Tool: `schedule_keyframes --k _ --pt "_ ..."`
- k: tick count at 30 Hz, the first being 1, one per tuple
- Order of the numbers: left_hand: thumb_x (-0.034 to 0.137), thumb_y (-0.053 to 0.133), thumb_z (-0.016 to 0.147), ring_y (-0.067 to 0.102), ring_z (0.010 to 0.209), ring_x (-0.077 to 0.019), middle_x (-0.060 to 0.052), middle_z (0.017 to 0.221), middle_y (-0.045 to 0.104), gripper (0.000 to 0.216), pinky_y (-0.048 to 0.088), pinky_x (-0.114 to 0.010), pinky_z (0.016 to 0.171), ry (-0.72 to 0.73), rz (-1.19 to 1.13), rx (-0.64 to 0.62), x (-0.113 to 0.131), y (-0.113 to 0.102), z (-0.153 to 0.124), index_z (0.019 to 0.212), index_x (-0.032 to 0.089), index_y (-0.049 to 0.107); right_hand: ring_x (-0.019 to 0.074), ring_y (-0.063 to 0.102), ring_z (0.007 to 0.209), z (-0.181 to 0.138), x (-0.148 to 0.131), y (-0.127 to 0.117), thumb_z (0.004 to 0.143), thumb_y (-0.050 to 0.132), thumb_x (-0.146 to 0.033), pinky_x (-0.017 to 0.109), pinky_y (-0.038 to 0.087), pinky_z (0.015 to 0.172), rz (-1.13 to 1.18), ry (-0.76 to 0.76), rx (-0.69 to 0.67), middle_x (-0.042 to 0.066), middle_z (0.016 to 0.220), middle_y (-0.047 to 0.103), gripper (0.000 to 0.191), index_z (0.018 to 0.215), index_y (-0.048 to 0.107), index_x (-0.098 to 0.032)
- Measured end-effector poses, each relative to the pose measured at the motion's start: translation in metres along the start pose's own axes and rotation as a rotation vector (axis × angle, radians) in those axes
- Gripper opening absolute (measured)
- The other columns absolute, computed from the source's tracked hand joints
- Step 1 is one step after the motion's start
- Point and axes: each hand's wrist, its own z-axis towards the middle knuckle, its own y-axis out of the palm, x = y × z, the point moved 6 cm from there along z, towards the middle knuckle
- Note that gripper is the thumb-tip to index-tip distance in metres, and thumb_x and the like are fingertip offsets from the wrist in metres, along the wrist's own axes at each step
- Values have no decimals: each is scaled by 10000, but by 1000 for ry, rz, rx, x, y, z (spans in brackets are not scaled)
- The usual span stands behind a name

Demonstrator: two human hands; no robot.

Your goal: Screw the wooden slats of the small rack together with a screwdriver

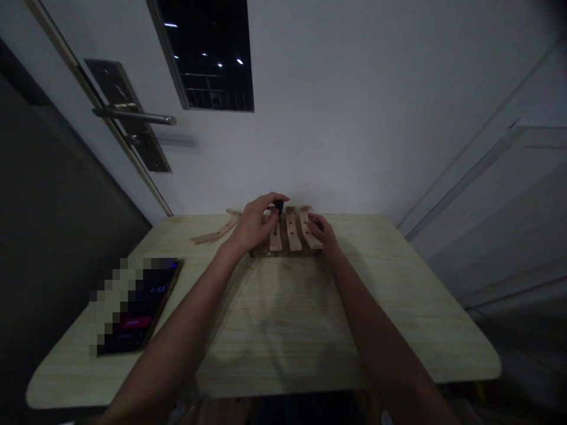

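Observation:
My left hand (254, 223) is closed in a pinch around a small black piece (279, 206), just above the left one of three pale wooden strips. That strip (275, 241) is partly covered by my fingers. The middle strip (293, 231) has dark holes and a bent upper end. My right hand (324, 231) curls its fingers onto the edge of the right strip (309, 227), which slants outward at its near end. Under the strips lies a low brownish base (286, 254), mostly hidden. Left of my left hand, a separate wooden strip (217, 235) lies bent on the table.
The light wood-patterned table (283, 330) stands against a white door (354, 118) with a metal handle (146, 117) and a dark window. A tablet or large phone (155, 301), partly pixelated, lies at the table's left side beside my left forearm.

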Motion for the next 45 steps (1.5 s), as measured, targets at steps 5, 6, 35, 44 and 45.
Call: schedule_keyframes --k 5,6,35,44,45 --pt "248 655 815 566 879 -157 -43 939 571 229 513 -304 773 13 65 106 -1 -3 2 1041 208 655 226 634 963 -2 -2 2 674 639 -534 430 492 915 33 -6 -30 104 1056 681 468 1007 617 -206" --pt "242 664 809 561 845 -148 -36 911 560 227 510 -294 754 5 63 115 -1 -3 3 1033 209 661 223 633 967 -2 -3 2 679 636 -532 427 489 920 36 -7 -32 99 1057 681 462 1010 616 -210" --pt "179 715 778 545 770 -113 -10 884 543 194 520 -251 697 3 38 157 -1 -2 1 950 198 625 221 631 956 -4 -7 2 681 630 -569 413 503 872 18 -14 -37 94 1057 684 469 996 619 -221" --pt "121 509 875 580 876 -125 -56 1064 552 267 556 -249 725 -12 6 66 -2 5 -2 1117 217 563 224 636 960 -2 -4 2 676 624 -543 416 509 872 7 21 -38 97 1043 684 464 1006 619 -218" --pt "116 497 875 580 885 -129 -62 1086 554 290 554 -254 728 -10 12 64 -3 5 -3 1141 216 551 224 637 959 -2 -4 2 672 631 -539 418 507 877 15 23 -33 94 1043 685 458 1001 619 -220"
